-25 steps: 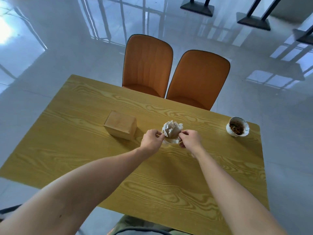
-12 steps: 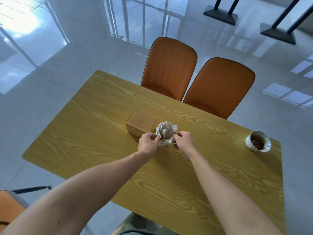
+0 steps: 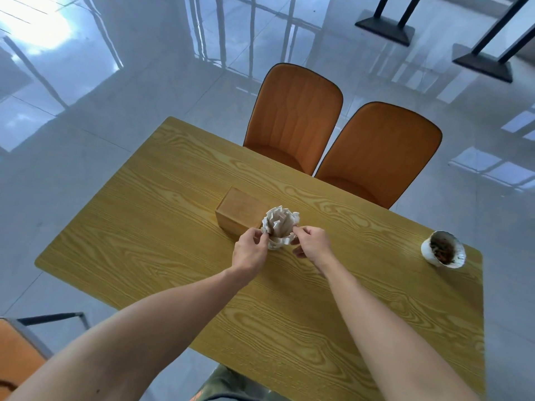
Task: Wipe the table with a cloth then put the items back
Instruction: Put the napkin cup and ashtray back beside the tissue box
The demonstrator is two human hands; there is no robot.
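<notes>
Napkin holder (image 3: pixel 278 231) sits pinched between my two hands near the middle of the table (image 3: pixel 162 227), just beside the right near corner of the wooden box (image 3: pixel 241 211), close enough that I cannot tell whether the two touch. My left hand (image 3: pixel 250 251) closes thumb and fingertips on its left side, and my right hand (image 3: pixel 312 244) does the same on the right rim, both grips narrow and holding the cup with its folded paper napkins.

It stands upright, long axis vertical, mouth pointing up, the napkins fanned out like petals above the rim (a loose bunch, by the look of it).

What could go wrong, as I judge it: my fingertips seem to catch paper as much as cup, so a lift or a slide might pull napkins out or crush the fan. A push towards the far left would knock it against the box and tip it.

Farther out, the white bowl (image 3: pixel 443 253) with dark contents sits well apart at the table's right edge, near enough to that edge that a careless sweep of my right forearm could send it off. Two orange chairs (image 3: pixel 295 117) stand at the far side.
</notes>
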